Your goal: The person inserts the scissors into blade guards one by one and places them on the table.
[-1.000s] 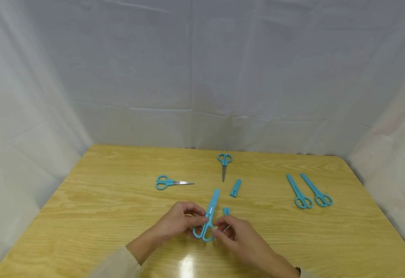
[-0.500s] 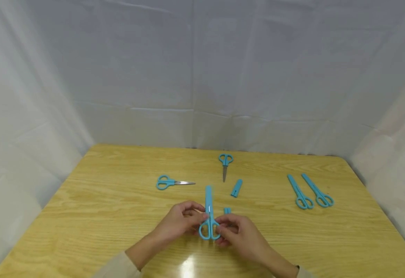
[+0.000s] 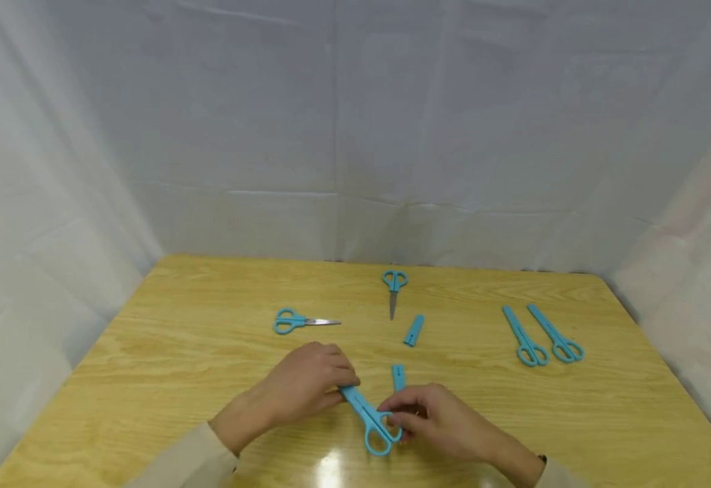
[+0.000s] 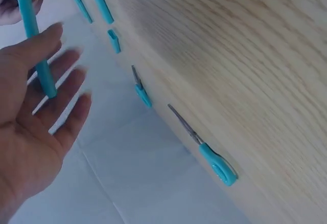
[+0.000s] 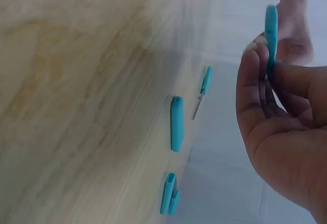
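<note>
Between my hands are scissors with turquoise handles (image 3: 360, 405), their blades covered by a turquoise cap, held above the table with the finger loops toward me. My left hand (image 3: 306, 379) holds the cap end. In the left wrist view the thumb lies across the cap (image 4: 46, 78) with the other fingers behind it. My right hand (image 3: 443, 420) pinches one loop between thumb and fingers. Just beyond the right hand lies a loose cap (image 3: 398, 375), its near end hidden by that hand.
On the wooden table (image 3: 209, 379) lie bare-bladed scissors (image 3: 288, 320) at left and another bare pair (image 3: 394, 280) at the back. Near the middle is a second loose cap (image 3: 414, 331). Two capped pairs, one inner (image 3: 526, 342) and one outer (image 3: 558, 339), lie at right. White sheets (image 3: 331, 135) surround the table.
The held scissors have swung from upright to slanting, cap end toward the left and loops toward the right. My left hand has shifted from near the loops to the cap end.
</note>
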Available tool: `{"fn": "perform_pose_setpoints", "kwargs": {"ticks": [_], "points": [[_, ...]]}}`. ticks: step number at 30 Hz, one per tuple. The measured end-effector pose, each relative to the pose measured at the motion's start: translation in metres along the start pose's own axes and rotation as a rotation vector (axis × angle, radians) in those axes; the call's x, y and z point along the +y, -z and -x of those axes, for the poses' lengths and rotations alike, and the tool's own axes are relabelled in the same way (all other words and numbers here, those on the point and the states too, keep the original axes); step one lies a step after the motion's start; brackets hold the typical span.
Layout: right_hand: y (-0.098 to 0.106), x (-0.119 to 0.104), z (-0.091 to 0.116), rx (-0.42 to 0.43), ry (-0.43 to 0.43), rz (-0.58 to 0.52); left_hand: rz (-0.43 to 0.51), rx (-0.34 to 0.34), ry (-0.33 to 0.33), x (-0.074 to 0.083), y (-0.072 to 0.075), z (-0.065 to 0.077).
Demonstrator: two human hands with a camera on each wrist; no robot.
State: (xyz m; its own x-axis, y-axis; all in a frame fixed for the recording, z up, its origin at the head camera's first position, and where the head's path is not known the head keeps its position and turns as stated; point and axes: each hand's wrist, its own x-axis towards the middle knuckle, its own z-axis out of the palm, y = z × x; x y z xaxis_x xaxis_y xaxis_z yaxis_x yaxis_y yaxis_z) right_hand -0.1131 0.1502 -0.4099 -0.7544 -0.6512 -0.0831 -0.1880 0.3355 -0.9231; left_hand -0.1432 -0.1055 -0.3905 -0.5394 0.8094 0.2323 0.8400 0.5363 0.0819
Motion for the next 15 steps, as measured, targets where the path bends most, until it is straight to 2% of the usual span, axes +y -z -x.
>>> {"fn": "perform_pose_setpoints", "kwargs": {"ticks": [3, 5, 7, 12, 15], "points": [[0.004, 0.001, 0.001, -0.041, 0.015, 0.026, 0.061, -0.075, -0.022, 0.004, 0.001, -0.002], [0.008, 0.002, 0.001, -0.055, 0.038, 0.065, 0.127, -0.122, 0.007, 0.007, 0.001, -0.002], [0.010, 0.002, 0.002, -0.055, 0.056, 0.112, 0.173, -0.132, 0.030, 0.009, 0.000, -0.001], [0.011, -0.002, 0.003, 0.005, 0.095, 0.294, 0.197, -0.057, 0.091, 0.014, -0.006, 0.000], [0.008, -0.009, 0.004, 0.065, 0.107, 0.488, 0.190, -0.008, 0.134, 0.017, -0.009, 0.001]]}}
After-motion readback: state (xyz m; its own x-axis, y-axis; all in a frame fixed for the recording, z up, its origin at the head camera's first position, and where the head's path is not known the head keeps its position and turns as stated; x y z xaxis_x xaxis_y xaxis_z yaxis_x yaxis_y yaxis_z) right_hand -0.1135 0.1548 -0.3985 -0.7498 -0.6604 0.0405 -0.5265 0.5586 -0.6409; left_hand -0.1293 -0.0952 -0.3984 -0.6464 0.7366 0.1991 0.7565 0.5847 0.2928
